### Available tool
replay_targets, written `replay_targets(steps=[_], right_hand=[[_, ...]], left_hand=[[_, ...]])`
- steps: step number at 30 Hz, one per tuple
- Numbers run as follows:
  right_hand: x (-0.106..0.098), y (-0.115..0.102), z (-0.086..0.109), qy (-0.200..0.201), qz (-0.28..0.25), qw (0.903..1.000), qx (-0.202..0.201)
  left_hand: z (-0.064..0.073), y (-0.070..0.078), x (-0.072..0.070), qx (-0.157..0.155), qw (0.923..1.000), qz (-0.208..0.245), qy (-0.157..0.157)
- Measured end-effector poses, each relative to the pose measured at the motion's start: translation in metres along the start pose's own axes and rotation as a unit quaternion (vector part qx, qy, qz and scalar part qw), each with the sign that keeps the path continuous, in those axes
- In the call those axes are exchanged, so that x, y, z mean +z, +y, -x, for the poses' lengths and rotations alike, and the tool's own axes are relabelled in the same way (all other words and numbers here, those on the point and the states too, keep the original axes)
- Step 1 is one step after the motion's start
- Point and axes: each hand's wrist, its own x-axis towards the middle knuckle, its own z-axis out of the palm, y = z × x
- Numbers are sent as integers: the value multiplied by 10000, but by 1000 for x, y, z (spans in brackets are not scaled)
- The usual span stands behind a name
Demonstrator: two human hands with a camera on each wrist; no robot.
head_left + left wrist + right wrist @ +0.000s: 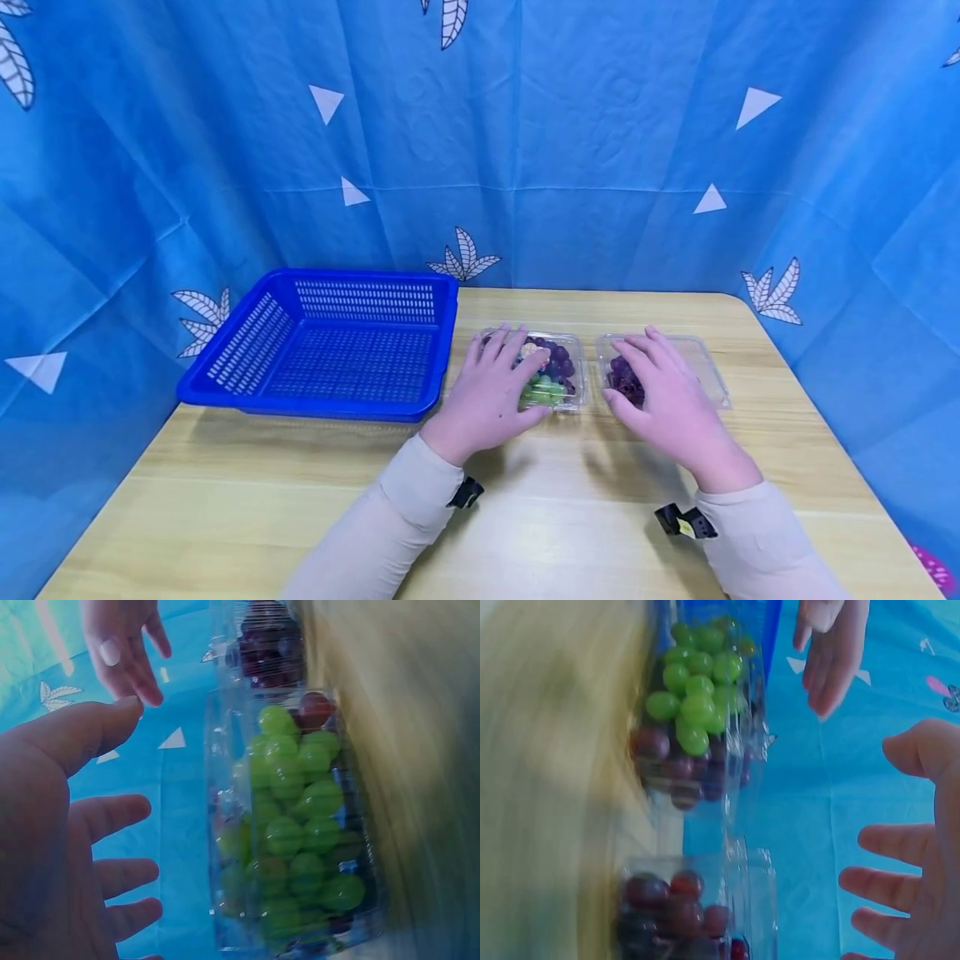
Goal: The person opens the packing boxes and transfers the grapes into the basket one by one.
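Note:
A clear plastic box (570,403) holds green grapes (300,817) and dark purple grapes (561,358). My left hand (487,396) is spread over its left part, fingers apart, and the left wrist view shows a gap between hand and box. To the right stands a second clear box (712,367) with dark red-purple grapes (671,900) in its left part. Above this box is my right hand (671,404), fingers spread and gently bent. A gap also shows there in the right wrist view. Nothing is held in either hand.
A blue plastic basket (318,410) with slotted sides stands at the left of the wooden table (525,517), close to the left hand. A blue patterned curtain (585,167) surrounds the table at the back and sides.

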Motion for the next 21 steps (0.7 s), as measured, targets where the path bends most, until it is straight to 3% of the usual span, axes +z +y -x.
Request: replay_targets(steps=[8,21], right_hand=[[15,-12,2,-197,-272,9994,74],[30,-31,6,-758,-1161,9895,414]], left_hand=[[-11,0,13,13,10000,-65,-7],[-15,0,33,-122,9984,-332,-438]])
